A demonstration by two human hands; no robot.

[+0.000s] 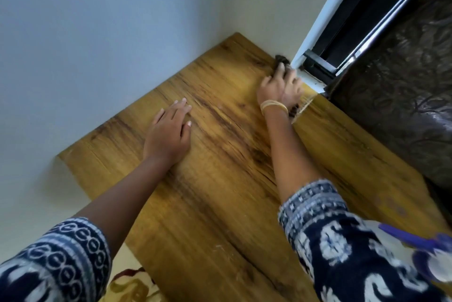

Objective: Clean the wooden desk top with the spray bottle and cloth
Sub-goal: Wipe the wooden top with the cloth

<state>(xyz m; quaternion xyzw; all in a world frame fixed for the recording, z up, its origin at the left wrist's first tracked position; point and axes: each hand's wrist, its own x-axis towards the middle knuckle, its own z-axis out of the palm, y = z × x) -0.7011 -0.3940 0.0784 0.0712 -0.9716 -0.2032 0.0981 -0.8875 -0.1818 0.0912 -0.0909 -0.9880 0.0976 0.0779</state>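
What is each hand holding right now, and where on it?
Right hand presses a bunched dark cloth from above; left hand holds nothing.

- The surface (220, 179) is showing as yellow-brown wood grain with dark streaks, smooth with a faint satin sheen.
- The cloth (281, 63), at two o'clock under the right hand's (278, 89) grip, is looking dark, soft and crumpled.
- The spray bottle (430, 260), at four o'clock, is appearing as glossy plastic, purple and white.
- The sleeves (342, 240) are reading as printed woven fabric, matt navy and white.
- The bangles (272, 106) are gleaming like pale gold metal.
- The wall (97, 45) is looking smooth, matt painted.
- The curtain (403, 94), at three o'clock, is shimmering as brown patterned cloth.
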